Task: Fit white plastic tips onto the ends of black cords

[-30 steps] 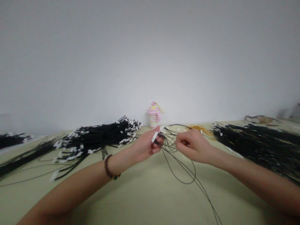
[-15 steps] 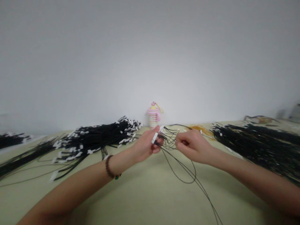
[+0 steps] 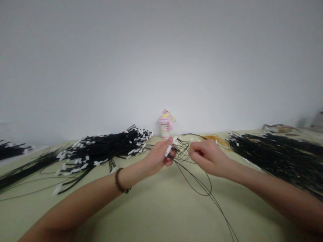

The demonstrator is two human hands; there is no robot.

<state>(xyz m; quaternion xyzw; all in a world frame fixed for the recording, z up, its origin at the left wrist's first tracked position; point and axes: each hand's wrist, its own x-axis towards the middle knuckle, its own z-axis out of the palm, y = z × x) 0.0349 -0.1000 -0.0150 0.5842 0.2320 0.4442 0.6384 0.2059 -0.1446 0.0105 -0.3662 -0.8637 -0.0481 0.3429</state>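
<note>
My left hand point(image 3: 159, 154) is closed on a white connector point(image 3: 168, 151) at the end of thin dark wires. A second white piece shows just above it by the thumb tip. The dark wires point(image 3: 182, 149) fan out between my two hands, and some loop down over the table toward the lower right. My right hand point(image 3: 209, 155) is a loose fist at the right end of these wires. Its curled fingers hide whatever they hold, though wires run up to them.
Bundled black cables with white connectors point(image 3: 108, 148) lie left. More black cables point(image 3: 277, 158) spread on the right. A pink and white cup-shaped ornament point(image 3: 165, 127) stands by the wall. Yellow bands point(image 3: 215, 138) lie behind my right hand on the pale green table point(image 3: 161, 208).
My left hand has shifted very slightly, and the white connector in it has moved a little right and tilted steeper. My right hand stays almost in place.
</note>
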